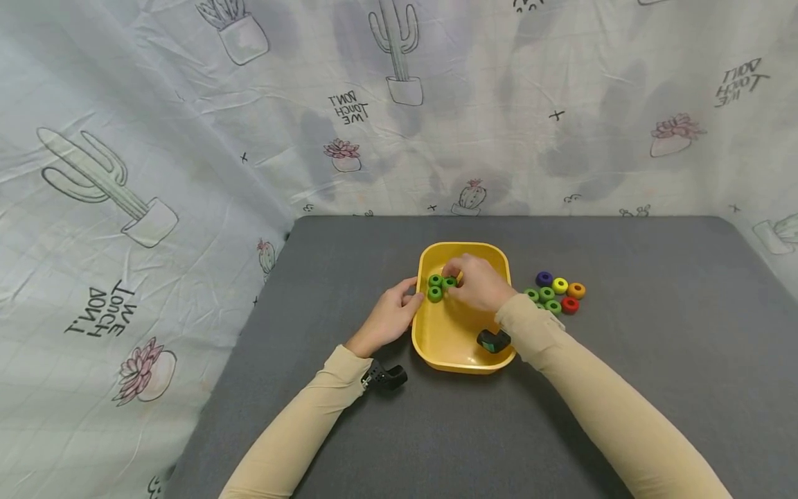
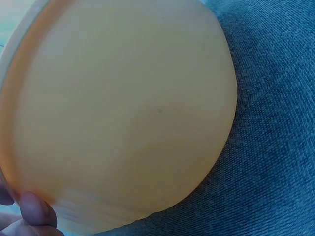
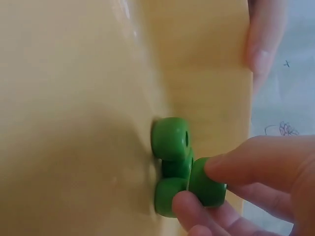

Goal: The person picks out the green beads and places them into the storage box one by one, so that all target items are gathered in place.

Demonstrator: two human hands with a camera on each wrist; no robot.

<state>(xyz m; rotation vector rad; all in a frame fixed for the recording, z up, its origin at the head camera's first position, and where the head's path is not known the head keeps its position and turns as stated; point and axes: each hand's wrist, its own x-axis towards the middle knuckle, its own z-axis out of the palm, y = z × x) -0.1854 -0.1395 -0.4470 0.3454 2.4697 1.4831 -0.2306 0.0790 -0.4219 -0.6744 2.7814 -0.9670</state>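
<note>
My right hand [image 1: 476, 283] reaches into the yellow tray [image 1: 461, 365] and pinches a green bead [image 3: 209, 184] between thumb and fingers. In the right wrist view that bead is close over other green beads [image 3: 170, 138] clustered by the tray's side wall. My left hand [image 1: 389, 312] is at the tray's left rim. Its thumb and fingers [image 2: 37, 209] pinch the rim in the left wrist view, where the tray's outer wall [image 2: 128, 98] fills most of the picture.
Right of the tray lie several green beads [image 1: 546, 294], partly hidden by my right sleeve. Beside them are a dark blue bead [image 1: 544, 278], a yellow bead [image 1: 560, 285], an orange bead [image 1: 576, 290] and a red bead [image 1: 570, 305]. A patterned curtain [image 1: 486, 111] hangs behind the grey table [image 1: 349, 249].
</note>
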